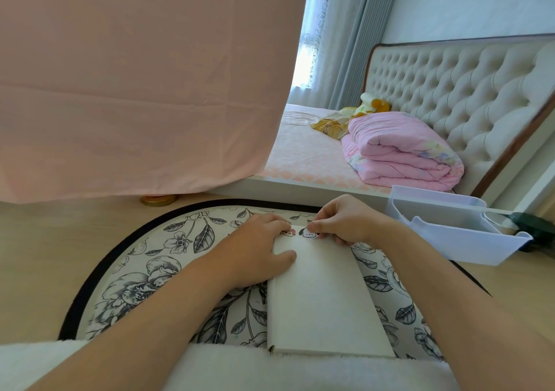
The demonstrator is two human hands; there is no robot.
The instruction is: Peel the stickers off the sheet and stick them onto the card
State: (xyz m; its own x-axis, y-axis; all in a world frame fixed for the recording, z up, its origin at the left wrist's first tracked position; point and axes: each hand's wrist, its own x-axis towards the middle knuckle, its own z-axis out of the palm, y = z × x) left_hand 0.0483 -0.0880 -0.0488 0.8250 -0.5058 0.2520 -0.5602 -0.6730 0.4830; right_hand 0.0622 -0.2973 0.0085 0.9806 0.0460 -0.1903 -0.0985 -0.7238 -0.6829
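Observation:
A long white card [321, 294] lies on a round floral tray table [132, 273], reaching from my lap to the far side. My left hand [258, 249] rests flat on the card's left far corner, fingers spread over it. My right hand [345, 222] pinches a white dog-face sticker [309, 234] with black ears at the card's far edge. A small pinkish sticker [288, 232] sits on the card just left of it, partly under my left fingers. No sticker sheet is visible.
A white plastic bin [450, 228] stands at the right, beside a dark object [537, 225]. A pink cloth [135, 84] hangs at the back left, with a gold lid [158, 200] beneath it. A bed with a folded pink quilt [399, 150] lies behind.

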